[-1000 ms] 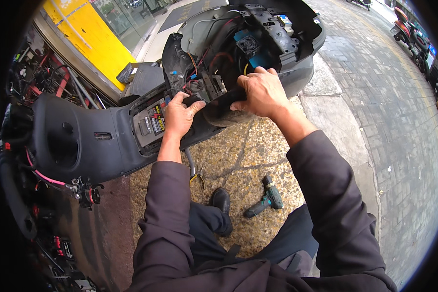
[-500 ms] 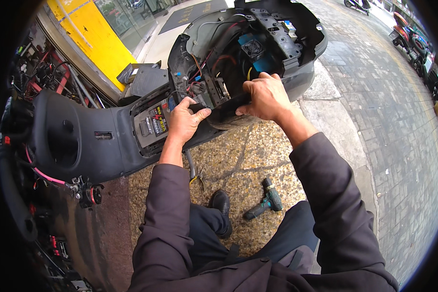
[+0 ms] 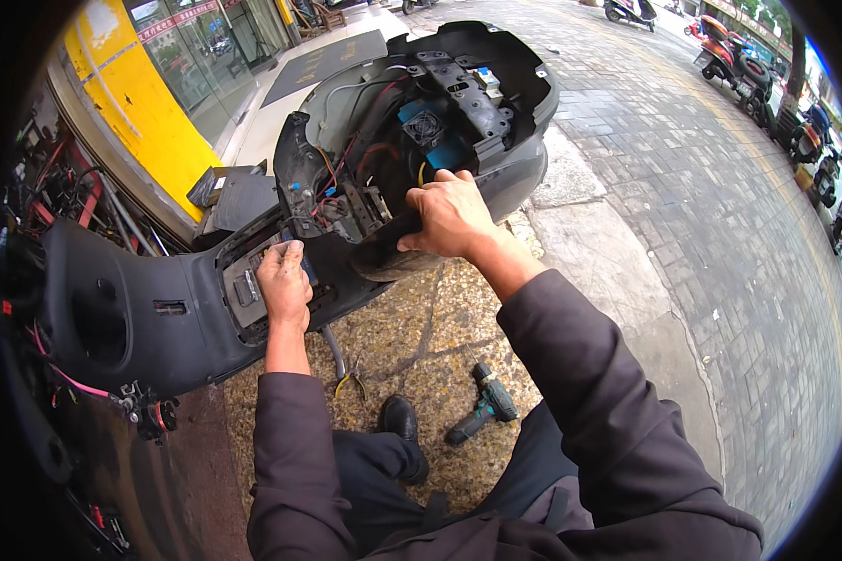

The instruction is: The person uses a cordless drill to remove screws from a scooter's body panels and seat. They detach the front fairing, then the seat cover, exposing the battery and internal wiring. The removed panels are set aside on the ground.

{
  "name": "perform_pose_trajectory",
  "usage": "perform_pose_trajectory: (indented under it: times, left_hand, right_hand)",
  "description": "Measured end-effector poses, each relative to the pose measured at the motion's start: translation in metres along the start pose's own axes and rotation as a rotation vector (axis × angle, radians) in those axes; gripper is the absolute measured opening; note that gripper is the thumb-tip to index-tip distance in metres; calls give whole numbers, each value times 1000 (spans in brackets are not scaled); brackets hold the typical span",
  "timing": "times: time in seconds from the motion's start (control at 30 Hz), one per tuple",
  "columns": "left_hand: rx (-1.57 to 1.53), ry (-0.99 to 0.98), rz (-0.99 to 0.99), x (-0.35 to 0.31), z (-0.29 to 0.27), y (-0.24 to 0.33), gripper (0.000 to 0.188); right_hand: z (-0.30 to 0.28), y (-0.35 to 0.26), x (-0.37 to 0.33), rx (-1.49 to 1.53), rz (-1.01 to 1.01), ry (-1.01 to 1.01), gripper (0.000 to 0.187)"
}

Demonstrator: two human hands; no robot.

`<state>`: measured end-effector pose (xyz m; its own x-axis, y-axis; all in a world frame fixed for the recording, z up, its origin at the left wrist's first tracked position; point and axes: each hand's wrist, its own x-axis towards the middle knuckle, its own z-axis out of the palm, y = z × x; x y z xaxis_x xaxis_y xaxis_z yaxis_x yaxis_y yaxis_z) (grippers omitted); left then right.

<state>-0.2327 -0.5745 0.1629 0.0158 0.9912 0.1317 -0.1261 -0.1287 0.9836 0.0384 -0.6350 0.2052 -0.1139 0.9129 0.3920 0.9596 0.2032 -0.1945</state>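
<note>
A scooter's black plastic body [image 3: 192, 280] lies across in front of me, its rear part uncovered. My right hand [image 3: 451, 213] grips the upper edge of the dark side panel [image 3: 388, 257], thumb in front and fingers over the rim. My left hand [image 3: 286, 283] is closed beside the battery [image 3: 245, 288] in its recess, near the panel's left end. What its fingers press on, if anything, is hidden. Behind the hands lie loose wires [image 3: 330, 192], a blue box with a fan [image 3: 425, 129] and a grey metal bracket [image 3: 463, 93].
A green-black cordless drill [image 3: 485, 404] lies on the pebbled ground by my feet, with yellow-handled pliers [image 3: 351, 381] left of my shoe. A grey plastic part [image 3: 239, 198] sits behind the scooter. Parked scooters [image 3: 734, 70] line the paving at right.
My left hand has moved left and down along the scooter to the battery recess, and its fingers have closed up. My right hand keeps its grip on the panel. The view has shifted.
</note>
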Motion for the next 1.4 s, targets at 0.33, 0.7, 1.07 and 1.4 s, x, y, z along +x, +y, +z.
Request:
perform_pose_trajectory:
  times: [0.33,0.7,1.07,1.4]
  left_hand:
    - [436,-26,151,6,5,-20,38]
    - [684,-50,304,22,6,-32,26]
    - [254,-91,337,40,-1,-25,16]
    - [-356,522,-40,103,-22,-27,14]
  right_hand:
    - [14,-46,24,-106,-115,-136,42]
    - [20,-58,36,-219,-202,-225,42]
    - [27,-58,37,-226,-159,-178,28]
    - [42,-50,33,-78,-161,-52,3]
